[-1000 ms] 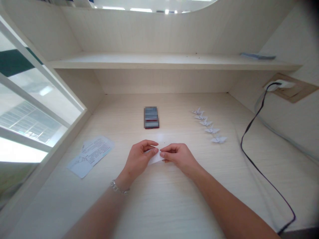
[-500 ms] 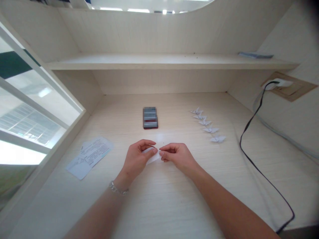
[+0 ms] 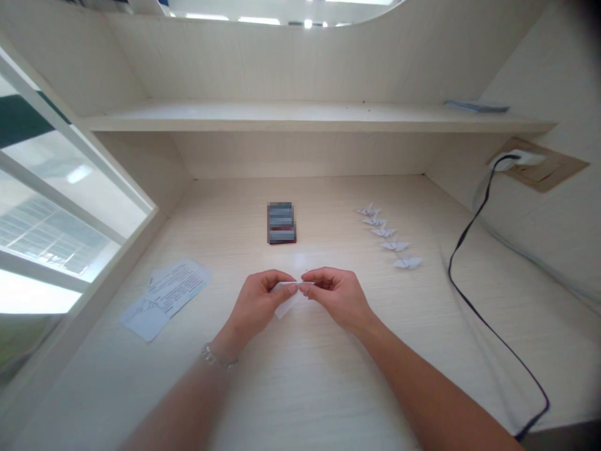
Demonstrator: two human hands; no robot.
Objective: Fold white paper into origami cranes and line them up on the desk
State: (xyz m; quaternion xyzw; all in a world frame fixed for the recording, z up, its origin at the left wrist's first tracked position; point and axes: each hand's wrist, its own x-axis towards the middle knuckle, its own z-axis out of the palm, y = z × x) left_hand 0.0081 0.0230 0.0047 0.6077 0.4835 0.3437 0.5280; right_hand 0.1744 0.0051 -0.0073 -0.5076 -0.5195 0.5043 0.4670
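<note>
A small sheet of white paper [image 3: 285, 305] is held between both hands above the desk, one folded edge running along the top. My left hand [image 3: 258, 300] pinches its left part between thumb and fingers, and a bracelet circles that wrist. From the other side my right hand [image 3: 340, 294] pinches the paper's right part, its thumb tip close to the left thumb. The fingers cover much of the paper. Several white origami cranes [image 3: 395, 245] stand in a slanting row on the right of the desk.
Behind the hands lies a dark rectangular object [image 3: 282, 223], its face blurred. Printed paper sheets [image 3: 176, 288] overlap at the left. A black cable [image 3: 474, 307] runs from the wall socket [image 3: 539, 164] down the right side. Above the desk's back is a shelf [image 3: 319, 116].
My right hand's fingers have moved up and left, closer to the left hand. The paper's lower part now hangs more steeply, with a folded edge showing on top.
</note>
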